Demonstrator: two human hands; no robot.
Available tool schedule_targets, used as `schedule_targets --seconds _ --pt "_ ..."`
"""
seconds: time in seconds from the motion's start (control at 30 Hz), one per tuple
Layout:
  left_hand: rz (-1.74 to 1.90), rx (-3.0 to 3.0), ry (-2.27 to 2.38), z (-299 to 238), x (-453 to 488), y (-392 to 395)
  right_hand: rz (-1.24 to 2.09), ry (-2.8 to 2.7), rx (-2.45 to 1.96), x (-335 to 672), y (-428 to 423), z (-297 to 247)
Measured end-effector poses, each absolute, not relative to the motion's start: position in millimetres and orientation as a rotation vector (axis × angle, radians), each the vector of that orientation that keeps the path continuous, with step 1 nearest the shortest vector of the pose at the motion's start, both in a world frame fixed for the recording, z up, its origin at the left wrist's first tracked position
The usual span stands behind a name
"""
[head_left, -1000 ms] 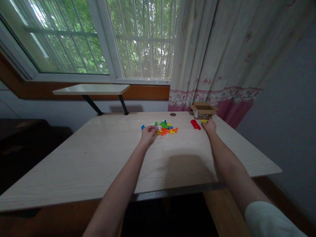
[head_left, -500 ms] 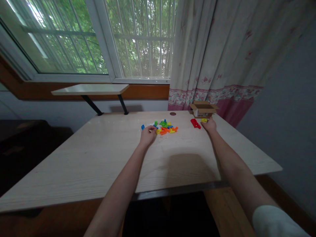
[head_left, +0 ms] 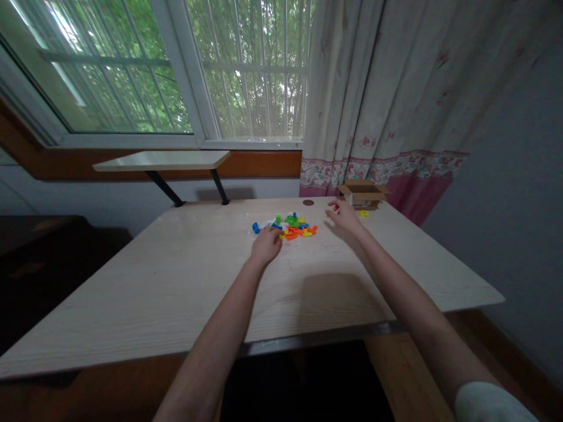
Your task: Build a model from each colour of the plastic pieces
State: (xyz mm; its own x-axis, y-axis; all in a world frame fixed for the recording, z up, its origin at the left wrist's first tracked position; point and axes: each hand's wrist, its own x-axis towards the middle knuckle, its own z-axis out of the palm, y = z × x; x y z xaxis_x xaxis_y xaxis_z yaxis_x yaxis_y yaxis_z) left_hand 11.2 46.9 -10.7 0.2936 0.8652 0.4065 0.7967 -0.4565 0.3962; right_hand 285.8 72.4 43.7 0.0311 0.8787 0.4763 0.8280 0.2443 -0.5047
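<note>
A heap of small plastic building pieces (head_left: 292,227) in orange, green, blue, yellow and white lies on the pale wood-grain desk (head_left: 145,293). My left hand (head_left: 266,246) rests curled against the heap's near left edge, its fingertips among the pieces. My right hand (head_left: 345,218) hovers to the right of the heap, fingers and thumb spread. The red piece is hidden, perhaps under or in that hand. A small yellow piece (head_left: 363,214) lies to the right of my right hand, in front of a small open cardboard box (head_left: 364,195).
A white shelf board (head_left: 160,160) on dark legs stands behind the desk, below a barred window (head_left: 250,70). A patterned curtain (head_left: 387,99) hangs at the far right corner. The desk's far edge has a round dark grommet (head_left: 308,202). A wall (head_left: 514,176) flanks the right side.
My right hand has moved left toward the heap and spread its fingers. The red piece no longer shows where it lay. My left hand stays at the heap.
</note>
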Motion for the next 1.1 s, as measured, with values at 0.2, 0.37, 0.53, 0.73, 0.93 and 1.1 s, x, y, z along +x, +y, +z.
schedule_targets --seconds 0.2,0.37,0.53,0.73,0.93,1.1 --pt "0.883 2.473 1.548 -12.8 11.9 49.6 0.345 -1.846 -1.213 231.3 41.4 11.8" --pt "0.860 2.464 1.556 -10.0 11.0 47.9 0.342 -1.894 -1.171 220.2 22.2 -3.9" --pt "0.939 2.385 1.507 -8.0 9.9 46.9 0.353 -1.929 -1.115 213.6 21.3 -5.5" --pt "1.369 1.809 1.197 5.8 25.5 45.0 0.277 -1.875 -1.022 215.4 20.7 -4.6" --pt "1.231 1.372 0.971 23.9 42.4 32.6 0.298 -1.852 -0.892 217.0 18.4 0.9" --pt "1.199 1.325 0.908 32.1 44.9 24.4 0.308 -1.872 -0.818 214.1 17.8 0.1"
